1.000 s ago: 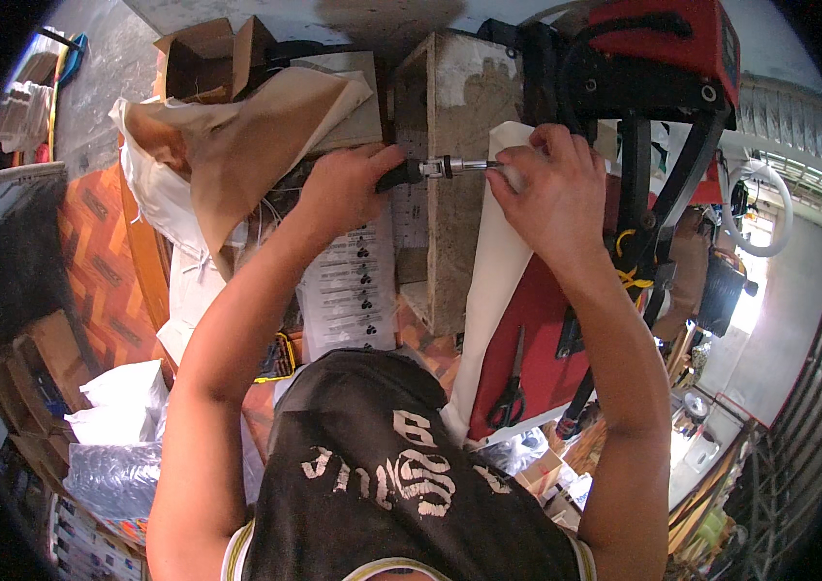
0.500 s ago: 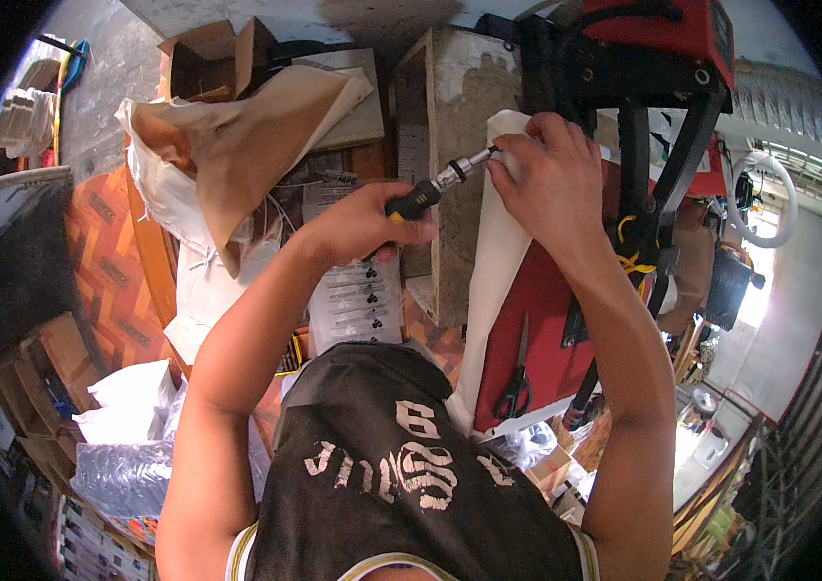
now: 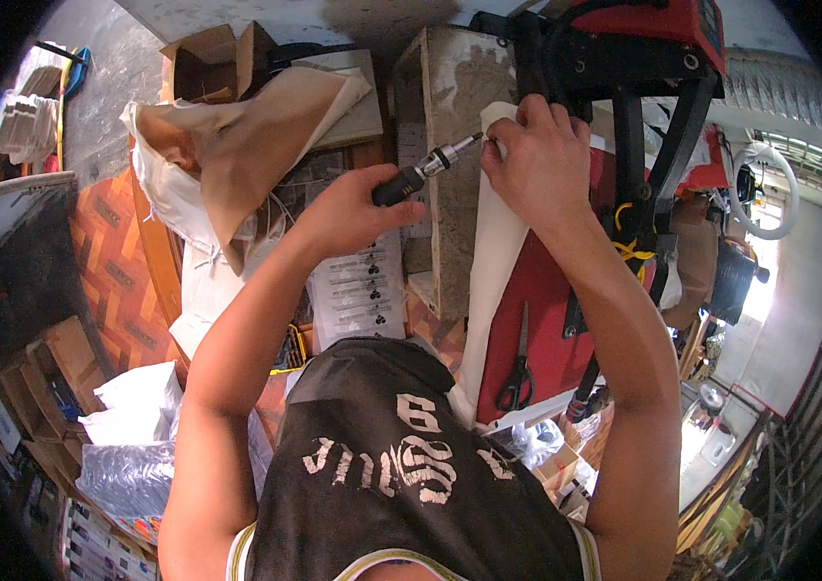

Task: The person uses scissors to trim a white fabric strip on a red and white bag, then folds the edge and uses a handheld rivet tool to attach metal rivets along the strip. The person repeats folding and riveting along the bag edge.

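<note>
My left hand (image 3: 357, 211) is closed around the black handle of a ratchet screwdriver (image 3: 438, 161). Its metal shaft slants up to the right, and its tip ends by the fingertips of my right hand (image 3: 539, 167). The thumb and index finger of that hand are bent together at the tip; whatever sits between them is too small to make out. Below the fingers runs a strip of cream cloth (image 3: 491, 254), along the edge of a red board (image 3: 551, 324). Black-handled scissors (image 3: 517, 382) lie on the red surface.
A worn box-like wooden frame (image 3: 457, 208) stands left of the cloth. Black metal legs of a red-and-black machine (image 3: 658, 145) rise at the right. Cream-and-brown fabric (image 3: 236, 145) is heaped at the left, near an open cardboard box (image 3: 212, 63). Printed plastic packaging (image 3: 357, 295) lies below my left hand.
Both hands and the screwdriver have shifted slightly left. The left hand has turned on the handle, hiding its yellow part. The right hand's fingers have drawn back a little from the screwdriver's tip.
</note>
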A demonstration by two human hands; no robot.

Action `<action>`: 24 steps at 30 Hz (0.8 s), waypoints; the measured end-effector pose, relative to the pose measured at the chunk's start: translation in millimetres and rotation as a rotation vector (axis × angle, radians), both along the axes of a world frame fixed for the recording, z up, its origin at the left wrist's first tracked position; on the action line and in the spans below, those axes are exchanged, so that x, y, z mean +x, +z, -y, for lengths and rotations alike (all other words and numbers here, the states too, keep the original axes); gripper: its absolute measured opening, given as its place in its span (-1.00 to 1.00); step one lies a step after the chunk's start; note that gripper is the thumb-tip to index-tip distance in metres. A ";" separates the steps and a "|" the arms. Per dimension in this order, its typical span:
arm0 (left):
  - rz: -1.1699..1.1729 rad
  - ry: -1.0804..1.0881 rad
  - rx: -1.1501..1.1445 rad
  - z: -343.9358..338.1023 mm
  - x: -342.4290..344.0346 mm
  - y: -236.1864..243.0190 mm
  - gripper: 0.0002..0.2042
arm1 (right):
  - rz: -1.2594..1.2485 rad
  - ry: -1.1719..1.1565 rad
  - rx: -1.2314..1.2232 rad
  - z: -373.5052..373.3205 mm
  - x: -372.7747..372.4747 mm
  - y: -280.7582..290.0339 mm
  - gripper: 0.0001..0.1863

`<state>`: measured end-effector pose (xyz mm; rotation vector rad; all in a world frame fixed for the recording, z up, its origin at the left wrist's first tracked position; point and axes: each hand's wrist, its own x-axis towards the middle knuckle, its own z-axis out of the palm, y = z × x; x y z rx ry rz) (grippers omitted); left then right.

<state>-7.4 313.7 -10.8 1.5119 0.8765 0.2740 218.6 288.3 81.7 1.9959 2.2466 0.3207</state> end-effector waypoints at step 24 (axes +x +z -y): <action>-0.125 -0.075 0.145 -15.8 3.2 3.3 -0.59 | -0.063 -0.026 -0.022 3.2 4.1 -1.3 -0.80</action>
